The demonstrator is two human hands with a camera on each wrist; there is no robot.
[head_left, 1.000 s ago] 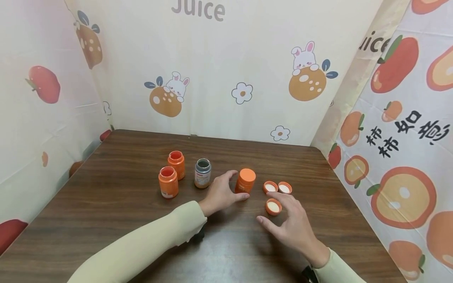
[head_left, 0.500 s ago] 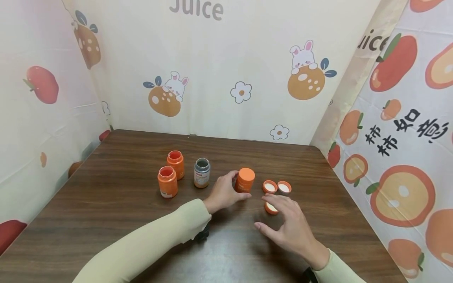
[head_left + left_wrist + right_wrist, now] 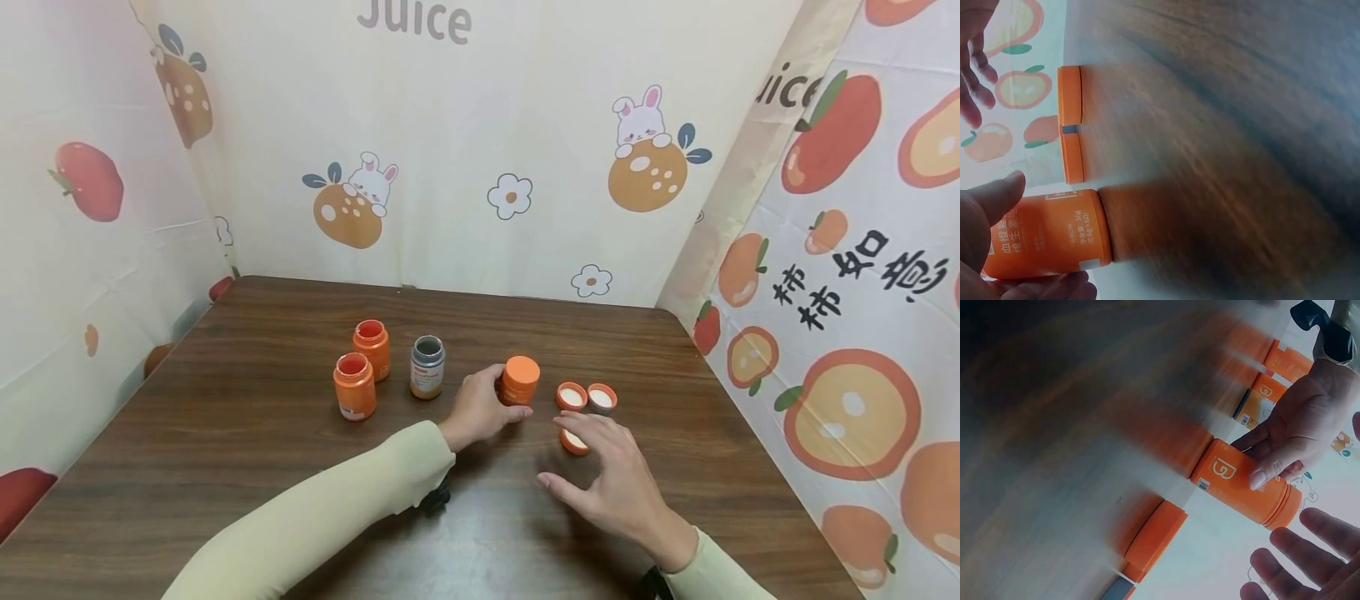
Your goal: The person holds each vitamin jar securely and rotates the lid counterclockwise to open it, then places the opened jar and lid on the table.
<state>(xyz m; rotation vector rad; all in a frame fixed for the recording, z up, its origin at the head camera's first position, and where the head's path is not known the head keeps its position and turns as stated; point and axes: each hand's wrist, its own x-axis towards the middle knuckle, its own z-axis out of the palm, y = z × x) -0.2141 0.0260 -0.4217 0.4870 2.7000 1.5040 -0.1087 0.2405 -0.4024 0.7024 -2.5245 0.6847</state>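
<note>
In the head view, my left hand (image 3: 480, 408) grips a capped orange bottle (image 3: 519, 383) from its left side. The left wrist view shows the thumb on one side of the bottle (image 3: 1047, 234) and fingers on the other, with white print on its label. To the right, my right hand (image 3: 611, 475) hovers with thumb and fingers spread, holding nothing. Its fingers partly cover a loose orange cap (image 3: 573, 442) that lies with its white lining up. Just behind lie an orange cap (image 3: 572, 396) and another cap (image 3: 602, 397) with a greyish side, both lining up.
Left of the gripped bottle stand an uncapped grey bottle (image 3: 427, 367) and two uncapped orange bottles, one in front (image 3: 355, 387) and one behind (image 3: 372, 350). The brown wooden table (image 3: 225, 383) meets fruit-printed curtains (image 3: 450, 208) at its back and sides.
My left hand has moved slightly right and closed its thumb and fingers round the orange bottle. My right hand has shifted a little left, covering more of the nearest cap.
</note>
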